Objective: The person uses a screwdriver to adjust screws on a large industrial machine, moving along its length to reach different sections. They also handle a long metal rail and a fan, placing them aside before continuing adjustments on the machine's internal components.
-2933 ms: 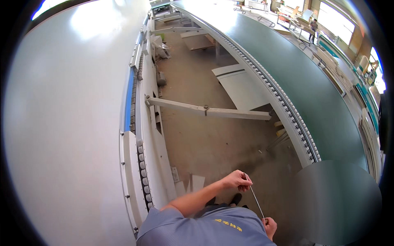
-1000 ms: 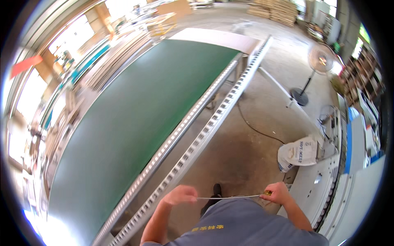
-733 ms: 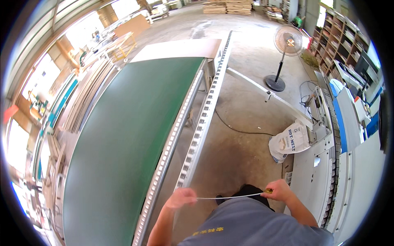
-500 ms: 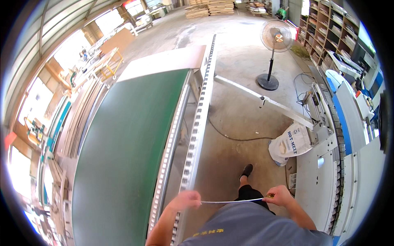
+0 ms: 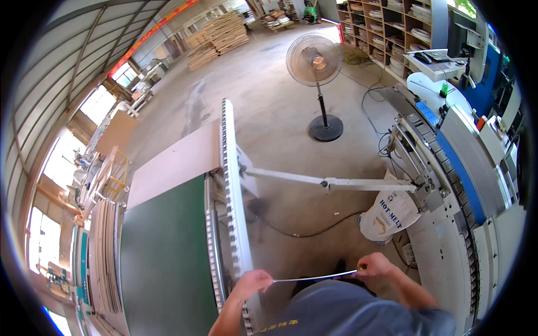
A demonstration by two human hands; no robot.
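Observation:
A narrow pale strip, the blade of a tape measure (image 5: 314,278), spans between my two hands in front of my waist and sags slightly. My left hand (image 5: 255,281) is closed on its free end, beside the slotted white rail (image 5: 230,185). At the other end my right hand (image 5: 375,265) is closed around the small tape measure case, of which a bit of yellow shows between the fingers. Most of the case is hidden by that hand. My dark grey shirt lies just below the strip.
On the left runs a green conveyor belt (image 5: 165,257). A white brace arm (image 5: 291,177) joins the rail to the machine (image 5: 443,246) at right. Ahead stand a pedestal fan (image 5: 315,60) and a white sack (image 5: 386,215). A cable (image 5: 302,234) crosses the floor.
My view has turned right and lifted, so the fan and rail appear further left. Both hands still hold the tape stretched at about the same height.

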